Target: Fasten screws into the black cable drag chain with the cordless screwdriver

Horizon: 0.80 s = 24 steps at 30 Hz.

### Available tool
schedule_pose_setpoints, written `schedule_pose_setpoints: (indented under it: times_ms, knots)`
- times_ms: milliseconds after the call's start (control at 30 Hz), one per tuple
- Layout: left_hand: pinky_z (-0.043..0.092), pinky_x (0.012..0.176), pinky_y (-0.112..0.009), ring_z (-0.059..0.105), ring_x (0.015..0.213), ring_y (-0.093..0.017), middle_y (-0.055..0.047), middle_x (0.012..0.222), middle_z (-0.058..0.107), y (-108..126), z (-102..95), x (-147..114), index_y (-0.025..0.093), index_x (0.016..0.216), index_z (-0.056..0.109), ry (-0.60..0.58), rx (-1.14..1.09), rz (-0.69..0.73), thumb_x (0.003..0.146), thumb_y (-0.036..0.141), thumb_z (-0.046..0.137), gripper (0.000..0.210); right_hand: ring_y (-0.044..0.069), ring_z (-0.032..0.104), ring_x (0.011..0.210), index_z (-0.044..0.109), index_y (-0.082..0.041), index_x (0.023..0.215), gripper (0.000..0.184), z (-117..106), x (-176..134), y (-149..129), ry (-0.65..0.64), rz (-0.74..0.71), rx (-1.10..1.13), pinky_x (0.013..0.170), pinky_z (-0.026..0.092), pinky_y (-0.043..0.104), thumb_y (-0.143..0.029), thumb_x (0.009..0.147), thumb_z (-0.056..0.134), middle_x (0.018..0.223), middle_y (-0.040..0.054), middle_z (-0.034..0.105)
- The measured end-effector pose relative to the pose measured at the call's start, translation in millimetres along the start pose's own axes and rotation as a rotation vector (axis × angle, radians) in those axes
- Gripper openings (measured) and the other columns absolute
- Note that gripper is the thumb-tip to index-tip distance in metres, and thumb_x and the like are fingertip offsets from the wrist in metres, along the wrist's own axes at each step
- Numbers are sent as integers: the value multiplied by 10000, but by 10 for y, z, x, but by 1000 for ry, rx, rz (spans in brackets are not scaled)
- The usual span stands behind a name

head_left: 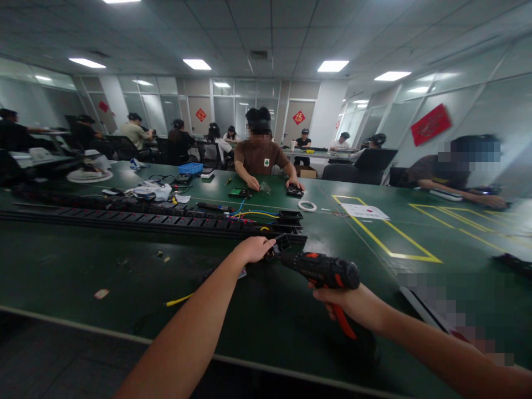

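The right hand [352, 305] grips a drill [322, 270]. Left of it, the left hand [254, 249] holds a box [282, 243], perhaps touching the drill.

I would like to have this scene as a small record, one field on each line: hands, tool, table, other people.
Left hand: holds a small black part, hand at
Right hand: grips a power drill, hand at
Drill tip: points toward the black part
Table: green, with a long black strip
Across the table: a seated person
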<state>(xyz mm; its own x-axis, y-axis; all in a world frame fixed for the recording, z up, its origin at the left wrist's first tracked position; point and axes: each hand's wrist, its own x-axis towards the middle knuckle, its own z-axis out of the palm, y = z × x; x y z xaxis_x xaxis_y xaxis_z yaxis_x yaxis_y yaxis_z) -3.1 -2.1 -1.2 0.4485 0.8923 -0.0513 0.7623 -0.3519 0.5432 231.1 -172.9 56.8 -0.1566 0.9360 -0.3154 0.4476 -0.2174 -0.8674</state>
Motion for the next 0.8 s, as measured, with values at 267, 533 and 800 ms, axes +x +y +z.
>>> schedule_pose_setpoints:
  times_ms: [267,533,800]
  knots:
    - [486,811,-297,691,956,-254,-93,1052,754,-3,-4,-2,206,1010,704,2,10,-6,994,632,293,592,133,567,520,624,-187,918,278,-4,-8,9,0,-16,12,533,447,250,-373,719,682,571,-63,556]
    - [486,832,-302,686,985,-257,-96,1094,746,-17,-6,0,211,1052,703,-5,3,-15,985,659,294,611,138,575,520,617,-198,856,231,-4,-1,14,-2,-26,-28,545,459,253,-385,734,674,572,-56,554]
    - [486,814,-310,691,957,-257,-103,1068,746,3,-9,-5,202,1035,702,0,7,-3,991,622,316,572,131,550,504,601,-200,833,224,3,22,20,2,-22,-40,518,434,241,-388,731,671,539,-57,553]
